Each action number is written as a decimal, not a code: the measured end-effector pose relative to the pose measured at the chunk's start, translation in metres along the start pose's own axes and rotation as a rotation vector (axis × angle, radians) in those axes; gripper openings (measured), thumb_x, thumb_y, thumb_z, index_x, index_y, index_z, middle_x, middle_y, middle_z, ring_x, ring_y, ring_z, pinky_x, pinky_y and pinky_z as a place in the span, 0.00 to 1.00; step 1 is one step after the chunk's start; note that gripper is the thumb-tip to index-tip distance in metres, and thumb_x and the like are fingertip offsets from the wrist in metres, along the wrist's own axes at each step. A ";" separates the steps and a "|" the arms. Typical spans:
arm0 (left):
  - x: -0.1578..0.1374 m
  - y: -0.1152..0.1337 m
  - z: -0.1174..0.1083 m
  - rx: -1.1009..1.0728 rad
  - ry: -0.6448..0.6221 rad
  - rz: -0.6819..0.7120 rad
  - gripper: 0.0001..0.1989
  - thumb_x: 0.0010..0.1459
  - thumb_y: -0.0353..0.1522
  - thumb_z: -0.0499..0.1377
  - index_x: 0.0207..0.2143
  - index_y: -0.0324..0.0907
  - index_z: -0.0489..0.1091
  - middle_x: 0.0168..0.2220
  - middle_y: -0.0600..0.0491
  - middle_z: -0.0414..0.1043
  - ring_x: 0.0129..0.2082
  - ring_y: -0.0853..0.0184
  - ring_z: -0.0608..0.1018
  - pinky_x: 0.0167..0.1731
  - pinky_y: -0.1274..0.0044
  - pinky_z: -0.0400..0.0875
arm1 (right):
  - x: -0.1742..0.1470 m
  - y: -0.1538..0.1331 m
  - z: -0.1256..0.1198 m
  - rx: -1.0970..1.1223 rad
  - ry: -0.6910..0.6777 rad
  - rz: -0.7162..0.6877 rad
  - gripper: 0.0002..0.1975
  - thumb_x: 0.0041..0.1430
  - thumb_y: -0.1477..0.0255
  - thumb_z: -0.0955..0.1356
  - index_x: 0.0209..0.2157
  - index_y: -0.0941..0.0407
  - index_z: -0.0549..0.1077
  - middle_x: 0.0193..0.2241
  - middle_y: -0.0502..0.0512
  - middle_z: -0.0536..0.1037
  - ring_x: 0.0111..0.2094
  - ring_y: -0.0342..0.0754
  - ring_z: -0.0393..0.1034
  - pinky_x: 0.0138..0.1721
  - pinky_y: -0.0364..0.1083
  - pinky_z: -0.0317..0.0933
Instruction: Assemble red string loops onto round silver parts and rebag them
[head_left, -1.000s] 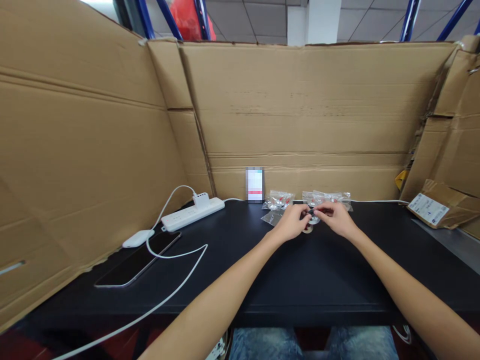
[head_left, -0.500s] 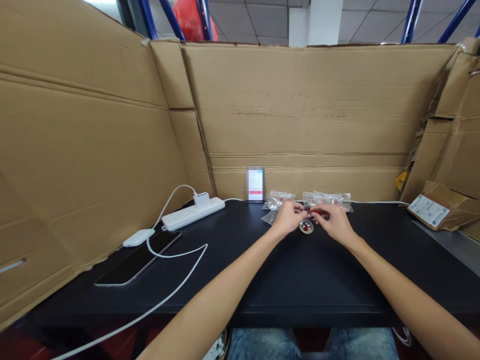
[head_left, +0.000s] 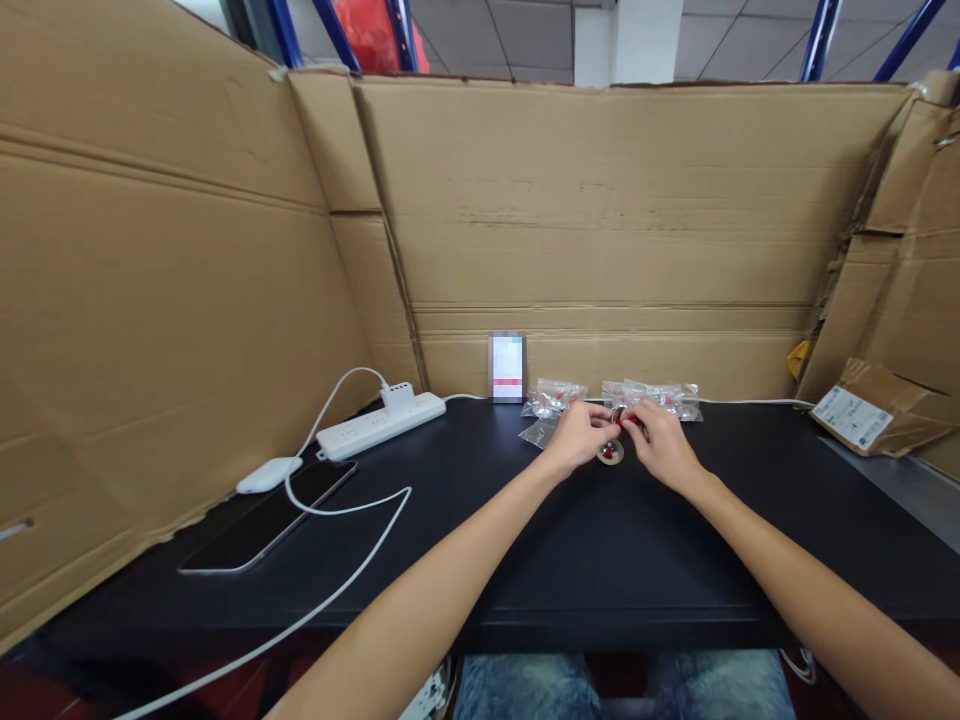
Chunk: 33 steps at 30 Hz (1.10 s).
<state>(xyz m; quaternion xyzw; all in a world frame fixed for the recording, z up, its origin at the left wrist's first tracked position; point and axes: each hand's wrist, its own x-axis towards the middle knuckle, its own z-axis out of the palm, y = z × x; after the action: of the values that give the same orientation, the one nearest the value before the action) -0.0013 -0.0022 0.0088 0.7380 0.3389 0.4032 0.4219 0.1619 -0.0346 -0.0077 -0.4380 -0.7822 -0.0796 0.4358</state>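
Note:
Over the middle of the black table, my left hand (head_left: 581, 437) pinches a small round shiny piece (head_left: 617, 414) at its fingertips. My right hand (head_left: 660, 440) meets it from the other side, thumb and forefinger closed on a small red part (head_left: 630, 422). Both sets of fingertips nearly touch and partly hide these pieces. Just below them is a shiny round disc (head_left: 610, 453) with a red spot in its middle; whether it is attached to the held pieces I cannot tell. Clear plastic bags with small red and silver contents lie right behind my hands: one bag group (head_left: 553, 398) left, another (head_left: 660, 398) right.
A lit phone (head_left: 508, 367) leans on the cardboard back wall (head_left: 600, 200). At left are a white power strip (head_left: 382, 425), a dark phone (head_left: 262, 525) and a looping white cable (head_left: 375, 560). A torn cardboard package (head_left: 885, 410) stands at right. Cardboard walls enclose three sides.
My right fingertips have drawn slightly closer to my left ones around the small pieces. The whole view has shifted a little; the disc stays below my fingers.

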 end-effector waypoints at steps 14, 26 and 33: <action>-0.001 -0.002 0.006 -0.124 0.011 -0.045 0.04 0.49 0.28 0.60 0.26 0.36 0.74 0.24 0.51 0.74 0.24 0.70 0.74 0.25 0.80 0.65 | -0.005 -0.002 0.005 -0.092 0.020 0.055 0.08 0.62 0.75 0.61 0.32 0.55 0.71 0.29 0.56 0.73 0.30 0.49 0.68 0.34 0.46 0.61; 0.002 -0.002 0.000 -0.492 0.087 -0.206 0.03 0.48 0.23 0.63 0.27 0.35 0.72 0.24 0.53 0.73 0.23 0.72 0.74 0.27 0.80 0.67 | -0.002 -0.012 0.007 0.072 0.129 0.049 0.10 0.62 0.73 0.62 0.36 0.55 0.76 0.30 0.56 0.76 0.31 0.49 0.71 0.35 0.47 0.64; 0.002 -0.001 0.001 -0.408 0.059 -0.155 0.03 0.49 0.25 0.63 0.25 0.35 0.71 0.25 0.52 0.72 0.24 0.72 0.74 0.27 0.79 0.68 | -0.002 -0.011 0.008 0.152 0.148 0.079 0.07 0.59 0.74 0.62 0.35 0.55 0.72 0.31 0.55 0.77 0.31 0.49 0.72 0.35 0.47 0.66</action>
<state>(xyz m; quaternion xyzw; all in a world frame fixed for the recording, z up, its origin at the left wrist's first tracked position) 0.0001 0.0002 0.0081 0.5968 0.3184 0.4512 0.5821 0.1492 -0.0389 -0.0108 -0.4272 -0.7336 -0.0349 0.5274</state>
